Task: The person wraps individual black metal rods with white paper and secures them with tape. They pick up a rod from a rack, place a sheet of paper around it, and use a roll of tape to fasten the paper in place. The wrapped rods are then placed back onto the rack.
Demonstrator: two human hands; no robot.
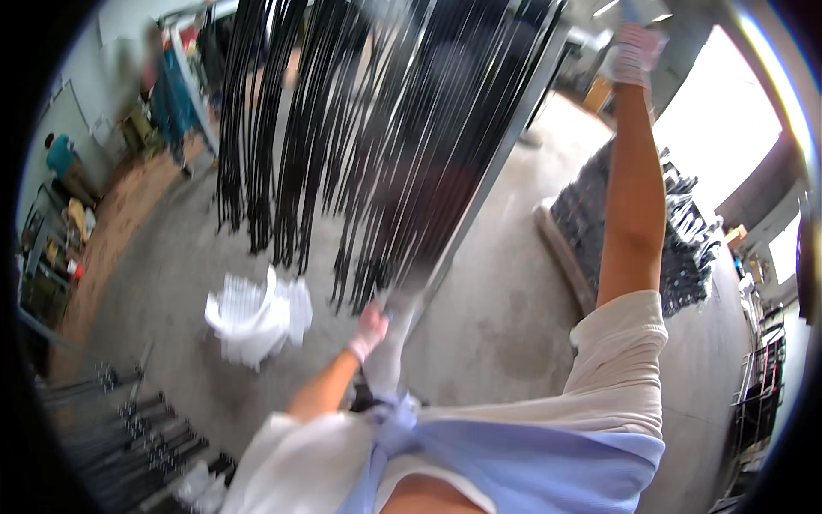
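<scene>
Long thin black strips (pixel 291 128) hang in dense rows from a tall metal rack (pixel 488 180) in front of me. Low by their bottom ends is my left hand (pixel 371 331), in a pale glove, its fingers closed. A blurred whitish piece (pixel 387 355) lies right beside it; whether I grip that or a strip end is unclear. My right arm stretches far up to the right. At its end my right hand (pixel 635 53), also gloved, is closed near the rack's top, with a bluish piece (pixel 632 12) showing above it, too blurred to name.
White crumpled sheets (pixel 261 315) lie on the floor at left. A heap of dark bundled material (pixel 685 231) stands on the right. Black rods (pixel 145 428) fill the lower left. Two people (pixel 171 98) are at the far left. Shelving (pixel 758 377) lines the right edge.
</scene>
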